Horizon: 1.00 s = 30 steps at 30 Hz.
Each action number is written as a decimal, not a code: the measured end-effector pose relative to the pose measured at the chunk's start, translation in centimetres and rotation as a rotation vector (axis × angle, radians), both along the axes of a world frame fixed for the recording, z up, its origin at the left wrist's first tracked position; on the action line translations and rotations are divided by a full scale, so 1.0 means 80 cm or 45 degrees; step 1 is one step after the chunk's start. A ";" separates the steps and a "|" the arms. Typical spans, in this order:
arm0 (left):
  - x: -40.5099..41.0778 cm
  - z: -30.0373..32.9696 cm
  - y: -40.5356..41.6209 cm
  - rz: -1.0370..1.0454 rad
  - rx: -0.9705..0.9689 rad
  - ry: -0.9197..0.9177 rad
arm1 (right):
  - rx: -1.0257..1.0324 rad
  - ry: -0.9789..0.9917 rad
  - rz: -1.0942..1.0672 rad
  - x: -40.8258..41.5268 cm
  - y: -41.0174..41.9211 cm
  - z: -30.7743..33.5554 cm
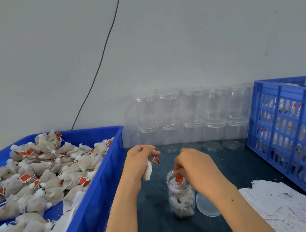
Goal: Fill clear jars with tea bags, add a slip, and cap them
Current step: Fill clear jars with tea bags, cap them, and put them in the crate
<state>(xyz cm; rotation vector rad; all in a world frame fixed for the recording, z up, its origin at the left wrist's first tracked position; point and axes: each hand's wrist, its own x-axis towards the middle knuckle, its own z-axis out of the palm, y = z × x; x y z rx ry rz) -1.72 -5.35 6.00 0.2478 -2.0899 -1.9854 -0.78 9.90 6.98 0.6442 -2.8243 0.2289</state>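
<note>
An open clear jar (180,198) stands on the dark table, about half full of tea bags. My right hand (194,166) is over its mouth, fingers pinching a tea bag (179,179) with a red tag that sits in the opening. My left hand (141,158) hovers up and left of the jar and grips another white tea bag (147,172), its red tag dangling. The jar's clear lid (206,204) lies flat on the table just right of the jar. A pile of paper slips (285,209) lies at the lower right.
A blue bin (93,202) heaped with tea bags fills the left. Several empty capped jars (191,117) are stacked two high against the back wall. A blue slotted crate (300,131) holding filled jars stands at the right. A black cable runs down the wall.
</note>
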 end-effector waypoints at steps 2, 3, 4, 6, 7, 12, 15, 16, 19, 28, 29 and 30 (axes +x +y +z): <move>-0.001 -0.001 0.000 0.000 0.001 0.001 | 0.019 -0.085 0.006 -0.001 -0.002 -0.005; -0.001 -0.002 0.000 0.002 -0.002 0.000 | 0.024 -0.108 0.016 -0.001 -0.003 -0.007; -0.001 -0.002 0.000 0.005 -0.006 -0.002 | 0.028 -0.115 0.030 -0.002 -0.004 -0.008; -0.003 -0.002 0.000 0.010 -0.007 0.001 | 0.057 -0.127 0.072 -0.004 -0.003 -0.008; -0.003 -0.001 -0.001 0.013 -0.004 0.004 | 0.076 -0.138 0.100 -0.005 -0.002 -0.007; -0.003 -0.001 0.000 0.020 -0.015 0.002 | 0.153 -0.186 0.203 -0.002 0.009 -0.002; -0.001 0.001 -0.006 0.035 0.047 0.003 | 0.103 -0.133 0.220 0.004 0.014 0.007; 0.001 0.001 -0.009 0.055 0.084 -0.010 | 0.029 -0.076 0.199 0.006 0.017 0.013; 0.004 0.002 -0.015 0.082 0.375 -0.108 | -0.397 0.025 0.100 0.003 0.034 0.026; 0.009 0.041 -0.018 0.686 0.411 0.291 | -1.226 -0.240 -0.020 -0.002 0.078 -0.018; 0.013 0.045 -0.028 0.742 0.341 0.321 | -1.278 -0.260 -0.008 0.000 0.080 -0.025; 0.016 0.049 -0.039 0.802 0.250 0.316 | -1.321 -0.280 0.016 0.002 0.081 -0.033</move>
